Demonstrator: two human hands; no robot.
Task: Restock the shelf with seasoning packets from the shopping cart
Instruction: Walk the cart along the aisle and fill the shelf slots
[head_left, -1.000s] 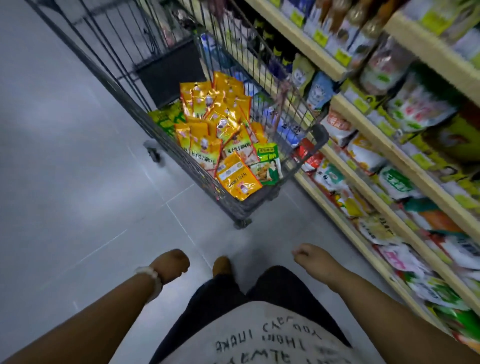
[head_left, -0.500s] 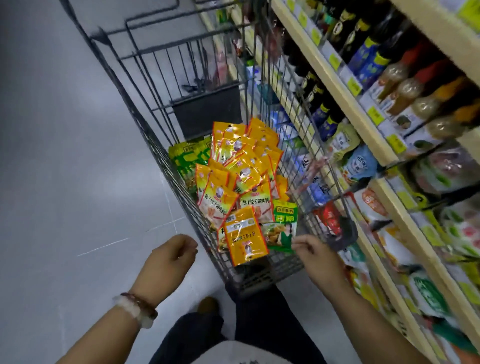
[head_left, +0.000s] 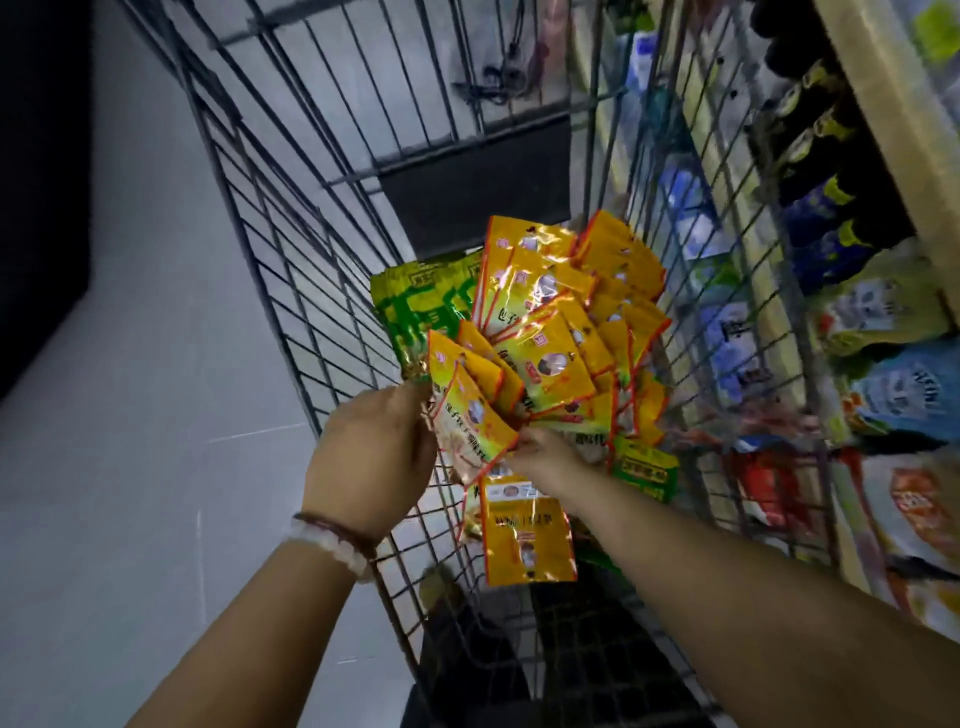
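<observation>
A wire shopping cart (head_left: 291, 291) fills the head view, with a heap of yellow seasoning packets (head_left: 550, 332) inside. Green packets (head_left: 415, 306) lie at the heap's left and one green packet (head_left: 644, 467) at its right. My left hand (head_left: 374, 457) pinches the left edge of a tilted yellow packet (head_left: 470, 421) at the front of the heap. My right hand (head_left: 550, 457) reaches into the heap from the right and touches that packet's corner; packets hide its fingers. Another yellow packet (head_left: 524, 540) lies below my hands.
The store shelf (head_left: 883, 104) runs along the cart's right side, with dark bottles (head_left: 821, 135) above and bagged goods (head_left: 893, 322) below. Grey floor (head_left: 130, 415) lies to the left. A black flap (head_left: 467, 171) closes the cart's far end.
I have come close over the cart. Both hands rose from the cart's near rim into the heap, and the left one has taken hold of a yellow packet.
</observation>
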